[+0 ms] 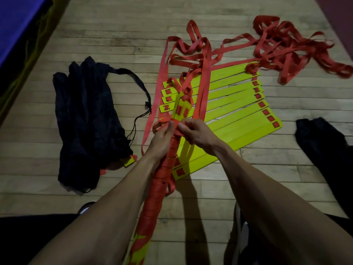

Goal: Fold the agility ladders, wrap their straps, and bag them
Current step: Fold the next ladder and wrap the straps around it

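I hold a stacked bundle of yellow ladder rungs slanting up from the bottom centre, with red strap wound tightly round most of its length. My left hand grips the bundle near its upper end. My right hand pinches the red strap right beside the left thumb. Loose red strap trails from the bundle's top over the floor. A second ladder's yellow rungs lie fanned on the floor under my hands, its red straps tangled at the upper right.
A black drawstring bag lies on the wooden floor to the left, a yellow rung end poking from its mouth. More dark fabric lies at the right edge. A blue mat borders the upper left. My shoe shows below.
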Tool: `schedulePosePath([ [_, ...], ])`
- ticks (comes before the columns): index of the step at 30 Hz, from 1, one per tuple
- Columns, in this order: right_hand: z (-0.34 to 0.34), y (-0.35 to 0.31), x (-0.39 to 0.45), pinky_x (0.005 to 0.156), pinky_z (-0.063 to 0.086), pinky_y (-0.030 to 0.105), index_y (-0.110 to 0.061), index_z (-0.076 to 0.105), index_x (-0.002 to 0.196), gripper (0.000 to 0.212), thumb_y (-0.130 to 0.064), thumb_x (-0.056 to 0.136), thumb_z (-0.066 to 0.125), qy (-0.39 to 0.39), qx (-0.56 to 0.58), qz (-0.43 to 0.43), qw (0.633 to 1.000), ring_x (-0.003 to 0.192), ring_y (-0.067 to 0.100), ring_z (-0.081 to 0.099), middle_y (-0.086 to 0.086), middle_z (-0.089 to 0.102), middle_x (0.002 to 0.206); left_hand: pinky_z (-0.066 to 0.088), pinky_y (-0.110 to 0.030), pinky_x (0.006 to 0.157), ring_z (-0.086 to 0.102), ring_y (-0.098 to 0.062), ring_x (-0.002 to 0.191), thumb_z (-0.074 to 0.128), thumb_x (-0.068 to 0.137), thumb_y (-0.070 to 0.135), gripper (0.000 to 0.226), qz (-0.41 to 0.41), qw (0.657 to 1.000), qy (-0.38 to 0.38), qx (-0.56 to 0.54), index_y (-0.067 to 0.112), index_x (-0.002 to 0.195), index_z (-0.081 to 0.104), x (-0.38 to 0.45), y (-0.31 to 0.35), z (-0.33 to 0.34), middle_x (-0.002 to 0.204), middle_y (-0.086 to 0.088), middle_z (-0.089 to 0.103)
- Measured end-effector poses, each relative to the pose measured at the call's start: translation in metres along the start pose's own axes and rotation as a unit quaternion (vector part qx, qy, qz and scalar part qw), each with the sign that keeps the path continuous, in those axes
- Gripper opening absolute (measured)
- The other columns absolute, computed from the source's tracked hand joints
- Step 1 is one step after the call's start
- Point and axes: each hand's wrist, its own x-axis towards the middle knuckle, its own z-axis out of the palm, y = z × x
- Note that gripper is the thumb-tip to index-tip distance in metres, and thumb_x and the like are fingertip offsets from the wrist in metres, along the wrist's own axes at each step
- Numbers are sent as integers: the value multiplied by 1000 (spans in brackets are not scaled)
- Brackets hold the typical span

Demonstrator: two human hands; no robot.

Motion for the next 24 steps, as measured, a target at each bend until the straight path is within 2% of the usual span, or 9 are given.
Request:
schedulePosePath([
  [2, 1, -3, 2, 49, 34, 20, -8, 54, 74, 33, -25, 103, 54, -4, -14, 4, 1000, 48, 3, 39, -4, 43, 58, 57, -46, 72, 65, -26, 80, 61, 76, 80, 52, 11, 999, -9, 31, 37, 104, 70, 0, -1, -2, 87, -4, 70],
  [5, -4, -8, 2, 47, 35, 19, -9, 58, 72, 37, -30, 102, 55, -19, -55, 9, 998, 45, 3, 43, -2, 50, 55, 60, -50, 74, 71, -36, 88, 82, 75, 50, 52, 6, 1000, 3, 17, 24, 117, 64, 3, -4, -11, 104, -20, 71],
  [8, -16, -10, 0, 46, 35, 15, -13, 60, 65, 41, -31, 102, 55, -41, -101, 12, 994, 41, -1, 46, -10, 54, 47, 61, -42, 65, 70, -35, 83, 75, 89, 29, 47, -8, 999, 2, -33, 8, 126, 57, 3, -5, -14, 106, -25, 71],
  [11, -31, 0, -3, 50, 36, 18, -20, 62, 64, 39, -34, 100, 57, -43, -149, 18, 988, 44, 0, 46, -9, 55, 51, 60, -33, 59, 67, -30, 77, 60, 99, 29, 38, -20, 999, -9, -49, 1, 124, 60, 4, -1, -15, 101, -22, 69],
  [14, -40, 16, -3, 56, 36, 29, -3, 62, 70, 47, -38, 100, 56, -14, -177, 30, 984, 53, 13, 48, 8, 55, 61, 60, -33, 58, 67, -26, 71, 53, 102, 31, 40, -34, 996, -16, -82, -1, 125, 58, 4, 1, -16, 96, -20, 66],
  [18, -30, 17, -4, 55, 39, 25, 1, 63, 73, 50, -37, 103, 50, 8, -178, 19, 984, 54, 11, 54, 10, 65, 65, 55, -56, 84, 65, -30, 81, 54, 102, 32, 34, -25, 994, -8, -107, 4, 119, 61, 5, -1, -13, 95, -17, 68],
  [20, -20, 12, -2, 53, 38, 21, 0, 64, 72, 49, -33, 105, 48, 4, -148, 15, 989, 52, 8, 53, 10, 66, 65, 50, -65, 90, 63, -39, 94, 56, 102, 35, 24, -18, 994, 15, -104, 15, 115, 58, 8, -3, -13, 111, -24, 64],
  [22, -15, 8, -2, 50, 36, 17, 4, 61, 75, 46, -28, 105, 49, 1, -114, 16, 993, 47, 2, 50, 12, 61, 64, 57, -56, 78, 61, -45, 101, 51, 104, 36, 17, -14, 995, 22, -96, 22, 113, 50, 8, -4, -14, 126, -28, 57],
  [24, -13, 4, -2, 48, 34, 13, 9, 59, 78, 44, -24, 105, 49, -4, -82, 15, 997, 44, -2, 47, 13, 57, 64, 58, -43, 64, 61, -39, 90, 49, 101, 48, 29, -15, 996, 11, -86, 22, 115, 46, 7, -2, -13, 117, -25, 56],
])
